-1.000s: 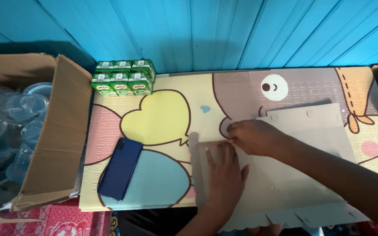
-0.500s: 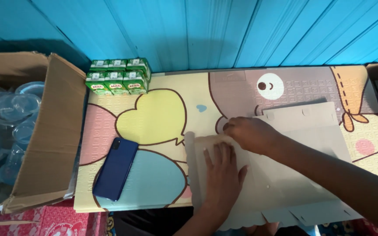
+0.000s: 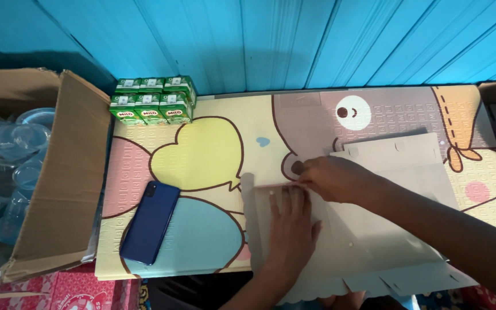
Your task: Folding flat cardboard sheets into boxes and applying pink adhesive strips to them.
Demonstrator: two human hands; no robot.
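Note:
A flat, unfolded beige cardboard box blank [image 3: 391,229] lies on the right half of a cartoon-printed foam mat [image 3: 202,155]. My left hand [image 3: 288,232] rests palm down on the blank's left panel, fingers together and pointing away from me. My right hand [image 3: 334,178] reaches in from the right and pinches the blank's upper left edge, just beyond my left fingertips. A narrow side flap [image 3: 248,218] sticks out to the left of my left hand.
A dark blue phone [image 3: 150,221] lies on the mat to the left. Several small green drink cartons [image 3: 151,100] stand at the mat's back left. An open brown cardboard box [image 3: 58,178] of clear plastic cups [image 3: 7,155] sits at far left. Blue plank wall [image 3: 259,40] behind.
My left hand has slid slightly away from me along the blank, closer to my right hand. The view has shifted a little.

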